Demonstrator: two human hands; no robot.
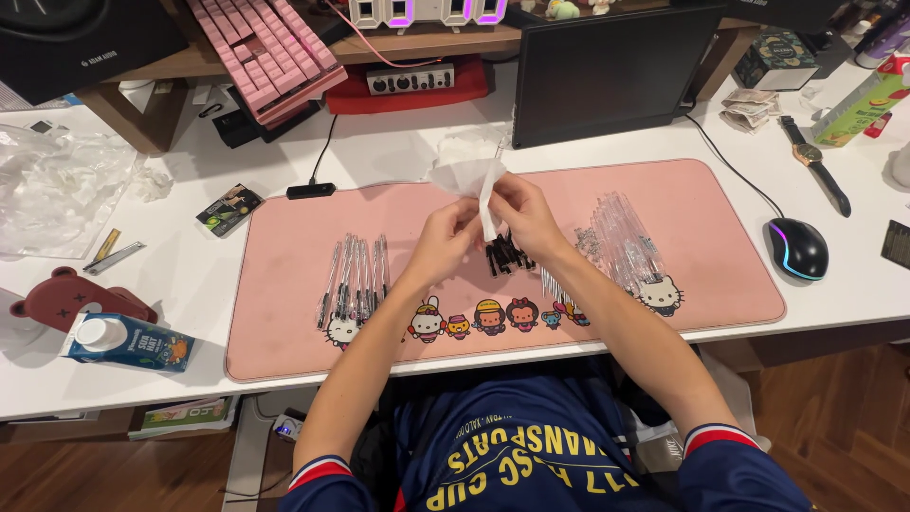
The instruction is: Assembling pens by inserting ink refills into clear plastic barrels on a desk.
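While both hands, left hand [445,235] and right hand [519,213], pinch a clear bag [471,175] at frame centre, loose contents could spill onto the mat [284,313].

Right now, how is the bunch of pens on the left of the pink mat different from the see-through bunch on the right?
The left pens have dark insides and lie side by side. The clear tubes on the right look empty and are heaped in a bigger, fanned pile. Both lie on the pink mat, untouched by either hand.

Your one head camera looks steeply down from close above at the tabletop [190,275], facing away from you.
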